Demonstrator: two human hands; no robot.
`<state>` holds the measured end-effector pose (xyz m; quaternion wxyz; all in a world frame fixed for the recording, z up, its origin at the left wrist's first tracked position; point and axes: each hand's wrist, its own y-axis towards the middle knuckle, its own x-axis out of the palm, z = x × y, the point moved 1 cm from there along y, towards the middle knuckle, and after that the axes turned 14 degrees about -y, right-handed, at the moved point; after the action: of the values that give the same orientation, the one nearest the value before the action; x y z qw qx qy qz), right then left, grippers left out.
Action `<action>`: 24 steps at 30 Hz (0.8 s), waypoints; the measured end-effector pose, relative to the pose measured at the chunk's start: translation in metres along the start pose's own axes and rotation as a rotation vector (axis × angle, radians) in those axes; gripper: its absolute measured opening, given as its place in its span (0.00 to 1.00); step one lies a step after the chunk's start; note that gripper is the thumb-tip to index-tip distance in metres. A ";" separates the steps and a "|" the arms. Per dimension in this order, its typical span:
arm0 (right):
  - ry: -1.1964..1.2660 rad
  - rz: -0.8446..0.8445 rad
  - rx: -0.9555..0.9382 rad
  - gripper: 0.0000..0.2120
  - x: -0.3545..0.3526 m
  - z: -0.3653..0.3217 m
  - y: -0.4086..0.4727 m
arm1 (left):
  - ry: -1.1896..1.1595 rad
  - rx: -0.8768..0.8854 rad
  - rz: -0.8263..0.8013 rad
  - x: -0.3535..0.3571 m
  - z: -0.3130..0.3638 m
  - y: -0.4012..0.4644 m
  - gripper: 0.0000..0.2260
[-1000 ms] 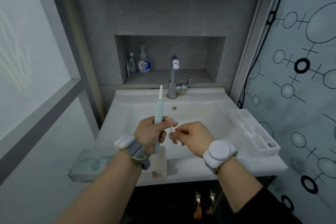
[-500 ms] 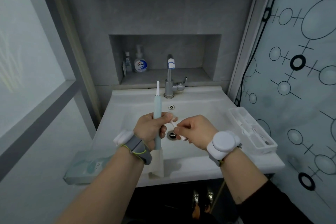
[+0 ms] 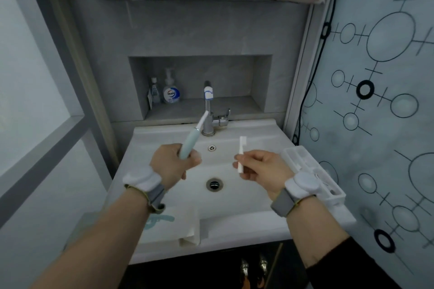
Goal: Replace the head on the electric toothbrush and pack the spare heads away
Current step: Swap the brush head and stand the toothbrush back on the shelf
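Now left hand (image 3: 175,163) grips toothbrush (image 3: 190,139), handle bottom hidden; right hand (image 3: 263,166) pinches brush head (image 3: 241,152)

"Walch" on the pump bottle (image 3: 171,91) label — nothing else legible

Left hand (image 3: 175,162) hides the toothbrush (image 3: 190,141) handle's lower end. Case (image 3: 314,175) contents too small to tell; right wrist covers its near side. Bottle (image 3: 171,92) label blurred.
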<state>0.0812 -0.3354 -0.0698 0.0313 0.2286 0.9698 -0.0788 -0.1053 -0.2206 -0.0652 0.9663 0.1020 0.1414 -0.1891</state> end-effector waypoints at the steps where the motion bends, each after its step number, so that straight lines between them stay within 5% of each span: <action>1: 0.098 0.012 -0.013 0.05 0.001 -0.007 0.002 | 0.059 0.030 -0.026 0.004 0.000 -0.002 0.08; 7: 0.444 0.083 -0.124 0.04 -0.006 -0.038 0.013 | 0.136 0.088 -0.141 0.020 -0.008 -0.014 0.07; 24: 0.365 0.022 -0.092 0.05 -0.001 -0.030 0.009 | 0.184 0.138 -0.200 0.030 -0.017 -0.016 0.05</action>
<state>0.0853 -0.3228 -0.0410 -0.1342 0.2479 0.9594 0.0086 -0.0890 -0.2411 -0.0934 0.9163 0.1703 0.2254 -0.2838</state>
